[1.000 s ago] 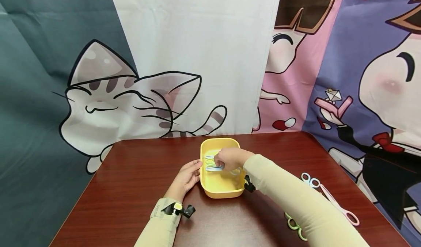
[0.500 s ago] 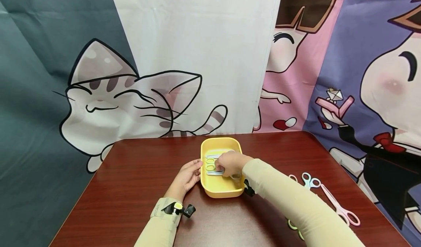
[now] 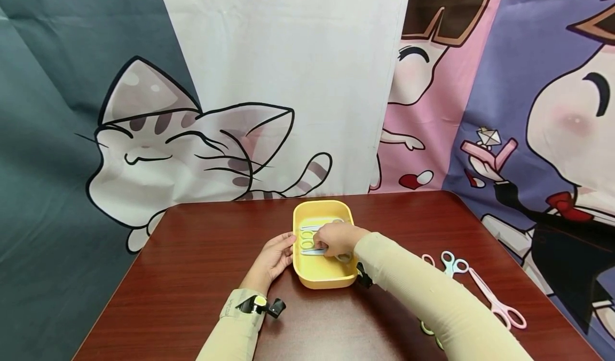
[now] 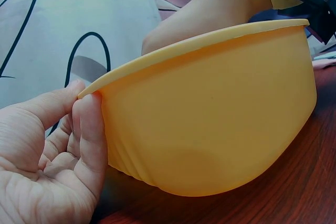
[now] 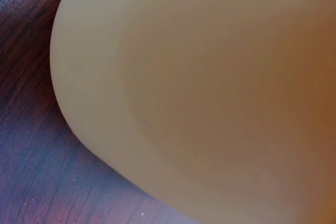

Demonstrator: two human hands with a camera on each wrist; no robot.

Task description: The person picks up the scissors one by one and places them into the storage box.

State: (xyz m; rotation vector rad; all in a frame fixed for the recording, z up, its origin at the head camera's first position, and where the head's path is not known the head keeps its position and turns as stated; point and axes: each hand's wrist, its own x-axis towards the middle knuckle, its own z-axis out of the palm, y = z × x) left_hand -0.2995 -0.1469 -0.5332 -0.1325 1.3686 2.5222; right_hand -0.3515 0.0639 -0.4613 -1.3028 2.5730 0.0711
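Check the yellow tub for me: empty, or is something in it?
Not empty: the head view shows yellow-green scissor handles inside the yellow tub; part of its floor is hidden.

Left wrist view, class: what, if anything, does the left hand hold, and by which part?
The left hand pinches the yellow container by its rim.

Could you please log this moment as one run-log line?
Left hand: pinches rim of yellow bin | Right hand: inside bin, over blue-bladed scissors, grip unclear | Table, right of bin: pink scissors
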